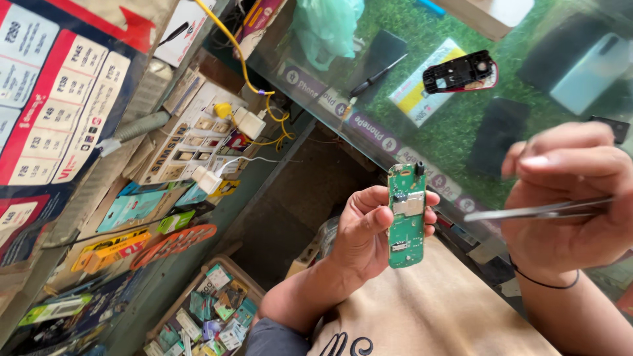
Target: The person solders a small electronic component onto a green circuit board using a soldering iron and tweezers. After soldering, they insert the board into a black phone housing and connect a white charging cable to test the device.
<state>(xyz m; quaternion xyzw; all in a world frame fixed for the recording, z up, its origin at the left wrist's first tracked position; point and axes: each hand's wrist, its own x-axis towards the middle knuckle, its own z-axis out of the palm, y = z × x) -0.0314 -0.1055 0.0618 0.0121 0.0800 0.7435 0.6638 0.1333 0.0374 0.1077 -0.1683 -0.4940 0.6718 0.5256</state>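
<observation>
You are holding a green circuit board (407, 215) upright in your left hand (366, 231), near the centre of the view. The left grip is pinching the board: the thumb is pressing one long edge and the fingertips (432, 211) are wrapping the opposite edge. The component side of the board is facing you. A silver shield is sitting at its upper middle, and a small black part is projecting at its 12 o'clock end.

At 3 o'clock from the board, your right hand (567, 198) is holding metal tweezers (537, 211). The right grip is pressed together on the tweezers' rear half. The tips are pointing toward 9 o'clock and are stopping just short of the board, not touching it. The pictures are not showing whether the tips themselves are closed. A thin black band is circling your right wrist.

Beyond both hands, at 12 to 2 o'clock, a glass table (369, 125) is lying over green turf. A black phone frame (459, 70) is resting on it at 1 o'clock from the board, well apart. A black pen (376, 77) is lying at 12 o'clock, beside a green plastic bag (326, 26).

At 9 o'clock, shelves are carrying white chargers (208, 178) and a yellow cable (247, 76). At 7 o'clock, a tray (214, 310) is holding small packets.
</observation>
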